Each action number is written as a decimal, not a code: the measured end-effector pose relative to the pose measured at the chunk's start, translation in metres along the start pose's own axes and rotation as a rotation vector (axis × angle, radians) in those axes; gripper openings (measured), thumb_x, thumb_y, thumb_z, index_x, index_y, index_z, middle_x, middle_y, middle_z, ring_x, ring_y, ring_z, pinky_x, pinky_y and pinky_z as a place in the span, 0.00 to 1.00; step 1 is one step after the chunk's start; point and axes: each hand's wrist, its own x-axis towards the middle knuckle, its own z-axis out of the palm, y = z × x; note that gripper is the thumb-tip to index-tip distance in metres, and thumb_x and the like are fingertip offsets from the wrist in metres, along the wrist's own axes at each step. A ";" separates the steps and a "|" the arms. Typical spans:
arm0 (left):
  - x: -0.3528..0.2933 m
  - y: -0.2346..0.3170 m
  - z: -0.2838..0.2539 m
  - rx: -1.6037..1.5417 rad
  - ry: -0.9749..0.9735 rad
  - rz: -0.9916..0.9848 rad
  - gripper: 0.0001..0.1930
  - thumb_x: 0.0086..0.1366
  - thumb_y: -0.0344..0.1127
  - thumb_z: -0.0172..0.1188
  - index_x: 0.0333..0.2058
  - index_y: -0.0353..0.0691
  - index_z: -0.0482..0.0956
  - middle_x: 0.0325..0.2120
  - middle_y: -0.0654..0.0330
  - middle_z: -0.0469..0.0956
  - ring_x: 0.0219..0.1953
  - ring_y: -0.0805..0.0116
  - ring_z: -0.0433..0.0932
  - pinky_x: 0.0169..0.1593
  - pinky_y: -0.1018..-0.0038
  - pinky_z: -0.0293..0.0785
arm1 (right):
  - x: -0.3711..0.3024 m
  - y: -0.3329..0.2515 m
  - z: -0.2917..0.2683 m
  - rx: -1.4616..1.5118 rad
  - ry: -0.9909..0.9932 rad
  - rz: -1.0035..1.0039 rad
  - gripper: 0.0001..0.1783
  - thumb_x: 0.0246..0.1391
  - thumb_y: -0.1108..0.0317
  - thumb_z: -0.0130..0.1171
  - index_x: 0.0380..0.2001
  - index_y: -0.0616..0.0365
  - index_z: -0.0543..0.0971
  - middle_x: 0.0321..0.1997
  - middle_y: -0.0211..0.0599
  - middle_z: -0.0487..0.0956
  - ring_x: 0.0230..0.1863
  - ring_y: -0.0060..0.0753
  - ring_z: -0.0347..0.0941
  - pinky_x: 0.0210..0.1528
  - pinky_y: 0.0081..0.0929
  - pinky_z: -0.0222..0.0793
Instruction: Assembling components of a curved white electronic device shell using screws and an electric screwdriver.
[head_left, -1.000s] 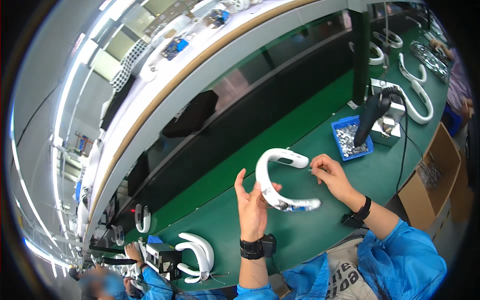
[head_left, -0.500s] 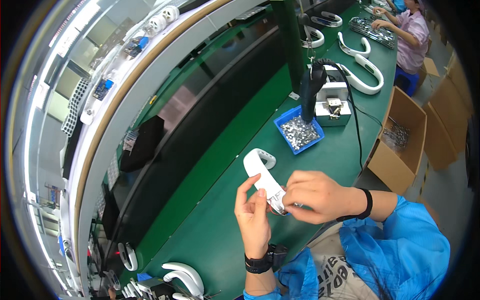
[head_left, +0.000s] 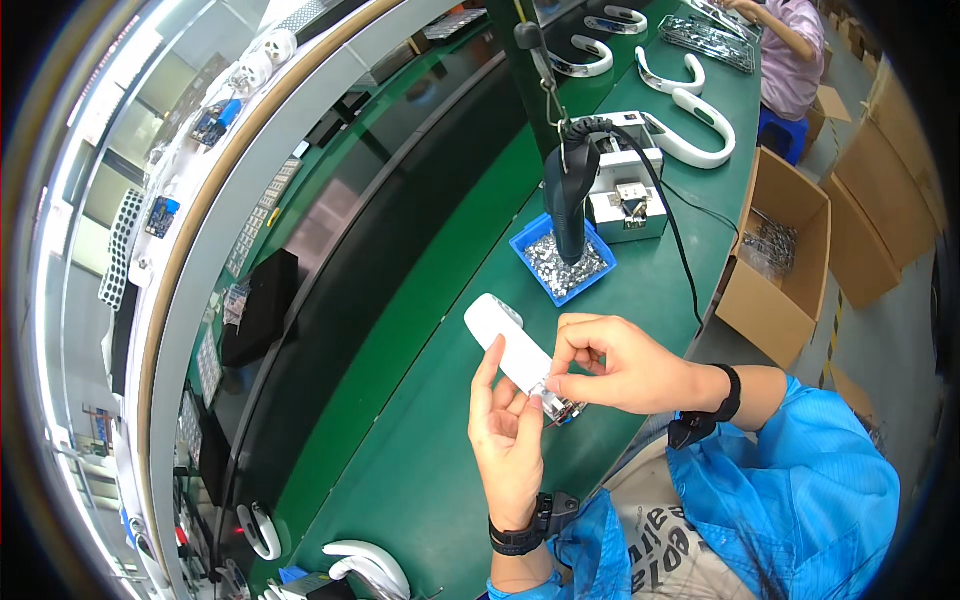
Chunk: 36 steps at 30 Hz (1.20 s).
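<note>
My left hand (head_left: 508, 440) holds a white curved plastic housing (head_left: 505, 345) over the green bench, thumb on one side and fingers on the other. At the housing's near end, small metal parts and thin wires (head_left: 562, 408) stick out. My right hand (head_left: 625, 365) is closed in a pinch at that end, its fingertips against the edge. Whatever is between these fingertips is too small to make out. Just beyond the housing stands a blue tray (head_left: 528, 268) of small metal pieces, and a dark corded power screwdriver (head_left: 570, 205) hangs above it.
A grey metal fixture (head_left: 630, 215) stands right of the tray. White U-shaped housings (head_left: 715, 150) lie farther along the bench, others (head_left: 372, 570) at near left. An open cardboard box (head_left: 765, 310) stands at right. A co-worker in pink (head_left: 795, 60) sits at the far right.
The housing has turned in my left hand, baring more of the metal parts at its near end. My right fingertips have shifted up along that end. The whole view has moved slightly.
</note>
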 end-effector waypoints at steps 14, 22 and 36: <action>-0.006 -0.004 0.020 -0.045 0.147 -0.012 0.33 0.75 0.23 0.61 0.74 0.38 0.59 0.52 0.44 0.85 0.53 0.66 0.84 0.56 0.68 0.80 | -0.012 0.017 0.039 0.307 0.307 -0.038 0.11 0.65 0.73 0.66 0.41 0.61 0.72 0.40 0.29 0.70 0.38 0.17 0.69 0.36 0.20 0.70; -0.009 -0.011 0.019 -0.024 0.223 0.056 0.32 0.76 0.25 0.61 0.74 0.36 0.58 0.51 0.42 0.85 0.53 0.60 0.85 0.57 0.65 0.81 | -0.006 0.035 0.035 0.515 0.248 -0.053 0.12 0.66 0.74 0.64 0.48 0.58 0.72 0.45 0.27 0.72 0.47 0.18 0.70 0.53 0.23 0.68; -0.012 -0.005 0.024 0.036 0.199 -0.032 0.30 0.76 0.24 0.57 0.73 0.37 0.58 0.47 0.41 0.84 0.48 0.52 0.87 0.53 0.61 0.85 | 0.082 0.020 -0.071 0.283 0.310 -0.402 0.29 0.71 0.63 0.65 0.69 0.61 0.70 0.59 0.32 0.78 0.61 0.22 0.71 0.65 0.26 0.67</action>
